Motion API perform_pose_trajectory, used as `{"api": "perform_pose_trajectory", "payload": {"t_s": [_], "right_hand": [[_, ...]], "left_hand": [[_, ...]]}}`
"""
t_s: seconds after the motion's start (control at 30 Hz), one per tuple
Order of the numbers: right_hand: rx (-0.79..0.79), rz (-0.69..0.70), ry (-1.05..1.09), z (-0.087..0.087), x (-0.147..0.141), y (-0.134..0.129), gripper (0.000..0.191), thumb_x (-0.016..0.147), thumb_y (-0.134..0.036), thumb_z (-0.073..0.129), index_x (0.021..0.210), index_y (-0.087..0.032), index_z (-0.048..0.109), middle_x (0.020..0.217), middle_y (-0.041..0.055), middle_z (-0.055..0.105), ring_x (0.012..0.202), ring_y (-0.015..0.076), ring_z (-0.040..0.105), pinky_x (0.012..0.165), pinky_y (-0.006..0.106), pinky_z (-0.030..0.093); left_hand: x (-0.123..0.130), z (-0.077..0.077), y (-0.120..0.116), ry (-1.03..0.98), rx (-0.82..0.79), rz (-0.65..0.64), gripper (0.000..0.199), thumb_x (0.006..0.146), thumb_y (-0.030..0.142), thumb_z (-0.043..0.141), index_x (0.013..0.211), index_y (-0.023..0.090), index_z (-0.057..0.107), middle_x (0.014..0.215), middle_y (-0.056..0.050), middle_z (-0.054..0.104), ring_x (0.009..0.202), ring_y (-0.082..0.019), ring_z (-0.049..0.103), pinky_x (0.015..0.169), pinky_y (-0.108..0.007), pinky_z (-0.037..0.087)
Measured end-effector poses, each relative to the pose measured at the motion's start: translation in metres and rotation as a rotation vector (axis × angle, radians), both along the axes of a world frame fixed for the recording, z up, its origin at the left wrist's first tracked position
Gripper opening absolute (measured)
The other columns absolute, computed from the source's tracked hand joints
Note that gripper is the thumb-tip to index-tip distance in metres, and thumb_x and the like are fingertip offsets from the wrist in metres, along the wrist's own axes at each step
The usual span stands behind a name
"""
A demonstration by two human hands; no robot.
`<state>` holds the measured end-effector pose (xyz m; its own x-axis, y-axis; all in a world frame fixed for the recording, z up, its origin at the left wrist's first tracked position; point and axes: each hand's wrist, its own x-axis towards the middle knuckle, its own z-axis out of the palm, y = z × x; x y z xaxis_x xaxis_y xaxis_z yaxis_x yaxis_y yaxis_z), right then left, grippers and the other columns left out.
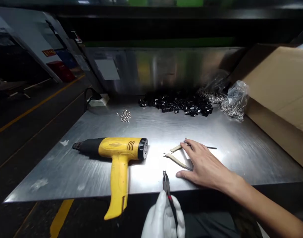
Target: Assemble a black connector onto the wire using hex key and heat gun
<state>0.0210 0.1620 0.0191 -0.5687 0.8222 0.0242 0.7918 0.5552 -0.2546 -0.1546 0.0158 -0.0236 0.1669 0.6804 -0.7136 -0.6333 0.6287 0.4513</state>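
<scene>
My left hand (163, 216), in a white glove, is closed around a pair of pliers (166, 185) with dark and red handles. The jaws point away from me, with a small metal piece (164, 172) at their tip. My bare right hand (203, 162) lies over a cream-handled hand tool (176, 161) on the metal table, thumb spread from the fingers. Its fingertips are at a small shiny part (185, 140); whether they touch it I cannot tell. A thin dark rod (212, 147) sticks out beyond the hand, partly hidden.
A yellow heat gun (120, 148) lies to the left on the metal table (74, 175). Small metal parts (125, 115) and a heap of black parts (178, 104) lie farther back. Plastic bags of metal pieces (234, 102) stand near a cardboard box (280, 86). A power strip (99, 100) is back left.
</scene>
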Motion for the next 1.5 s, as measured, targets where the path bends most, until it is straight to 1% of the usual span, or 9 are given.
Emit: {"api": "perform_pose_trajectory", "payload": {"t_s": [0.1, 0.2, 0.33, 0.47, 0.6, 0.7, 0.9, 1.17, 1.5], "right_hand": [[0.002, -0.001, 0.03, -0.004, -0.008, 0.003, 0.079, 0.087, -0.06, 0.061, 0.148, -0.015, 0.043, 0.144, 0.0185, 0.045, 0.13, 0.0368, 0.042, 0.108, 0.052, 0.039], [0.027, 0.105, -0.001, -0.001, -0.018, 0.011, 0.063, 0.093, -0.05, 0.055, 0.144, -0.015, 0.047, 0.134, 0.0157, 0.053, 0.123, 0.0356, 0.045, 0.106, 0.053, 0.037], [0.079, 0.201, -0.075, 0.008, -0.021, 0.013, 0.047, 0.096, -0.038, 0.047, 0.132, -0.01, 0.056, 0.113, 0.0177, 0.06, 0.097, 0.033, 0.056, 0.086, 0.05, 0.046], [-0.2, 0.082, 0.066, 0.033, -0.01, 0.001, 0.034, 0.098, -0.04, 0.041, 0.119, -0.022, 0.061, 0.103, 0.009, 0.063, 0.072, 0.0213, 0.058, 0.06, 0.035, 0.046], [-0.552, 0.0, -0.106, 0.056, -0.006, -0.001, 0.034, 0.1, -0.046, 0.04, 0.105, -0.023, 0.066, 0.091, 0.0066, 0.069, 0.07, 0.0214, 0.061, 0.057, 0.033, 0.044], [-0.661, 0.009, -0.232, 0.061, -0.012, 0.002, 0.04, 0.1, -0.052, 0.039, 0.103, -0.023, 0.067, 0.09, 0.0064, 0.071, 0.069, 0.0216, 0.063, 0.057, 0.032, 0.043], [-0.682, 0.009, -0.349, 0.064, -0.028, 0.002, 0.049, 0.1, -0.059, 0.034, 0.101, -0.024, 0.069, 0.087, 0.0052, 0.071, 0.063, 0.0204, 0.062, 0.051, 0.031, 0.04], [-0.632, -0.009, -0.416, 0.073, -0.046, -0.005, 0.05, 0.102, -0.052, 0.031, 0.097, -0.022, 0.07, 0.083, 0.0058, 0.071, 0.065, 0.0212, 0.063, 0.056, 0.033, 0.043], [-0.635, 0.0, -0.386, 0.073, -0.046, -0.008, 0.047, 0.103, -0.049, 0.032, 0.097, -0.022, 0.07, 0.084, 0.0064, 0.07, 0.066, 0.0213, 0.063, 0.055, 0.033, 0.042]], "left_hand": [[0.005, -0.008, 0.009, -0.115, -0.051, -0.034, 0.058, 0.086, 0.074, 0.05, 0.087, 0.016, 0.059, 0.062, -0.002, 0.058, 0.044, -0.015, 0.054, 0.038, -0.025, 0.044], [0.008, -0.01, 0.008, -0.134, -0.043, -0.01, 0.057, 0.09, 0.07, 0.044, 0.089, 0.015, 0.059, 0.062, -0.003, 0.059, 0.042, -0.015, 0.053, 0.034, -0.026, 0.045], [0.007, -0.006, 0.005, -0.222, -0.068, 0.023, 0.053, 0.095, 0.065, 0.039, 0.088, 0.016, 0.059, 0.063, -0.003, 0.059, 0.043, -0.014, 0.053, 0.033, -0.026, 0.046], [0.007, 0.0, 0.004, -0.305, -0.095, 0.015, 0.053, 0.095, 0.066, 0.039, 0.09, 0.017, 0.059, 0.065, -0.002, 0.058, 0.043, -0.012, 0.051, 0.033, -0.025, 0.046], [0.006, 0.006, 0.004, -0.282, -0.047, 0.034, 0.05, 0.098, 0.058, 0.038, 0.095, 0.014, 0.061, 0.07, -0.003, 0.058, 0.049, -0.013, 0.054, 0.037, -0.025, 0.048], [0.005, 0.01, 0.005, -0.267, -0.047, 0.014, 0.048, 0.099, 0.055, 0.038, 0.096, 0.014, 0.062, 0.071, -0.003, 0.058, 0.05, -0.013, 0.053, 0.038, -0.025, 0.047], [0.004, 0.011, 0.006, -0.269, 0.01, -0.009, 0.048, 0.1, 0.054, 0.038, 0.098, 0.014, 0.064, 0.073, -0.003, 0.058, 0.054, -0.014, 0.053, 0.041, -0.027, 0.048], [0.003, 0.011, 0.007, -0.299, 0.063, -0.004, 0.047, 0.099, 0.055, 0.04, 0.097, 0.015, 0.064, 0.073, -0.002, 0.058, 0.054, -0.014, 0.053, 0.042, -0.026, 0.047], [0.004, 0.011, 0.007, -0.3, 0.053, -0.007, 0.047, 0.098, 0.056, 0.041, 0.096, 0.015, 0.064, 0.073, -0.002, 0.057, 0.055, -0.014, 0.053, 0.042, -0.027, 0.048]]}}
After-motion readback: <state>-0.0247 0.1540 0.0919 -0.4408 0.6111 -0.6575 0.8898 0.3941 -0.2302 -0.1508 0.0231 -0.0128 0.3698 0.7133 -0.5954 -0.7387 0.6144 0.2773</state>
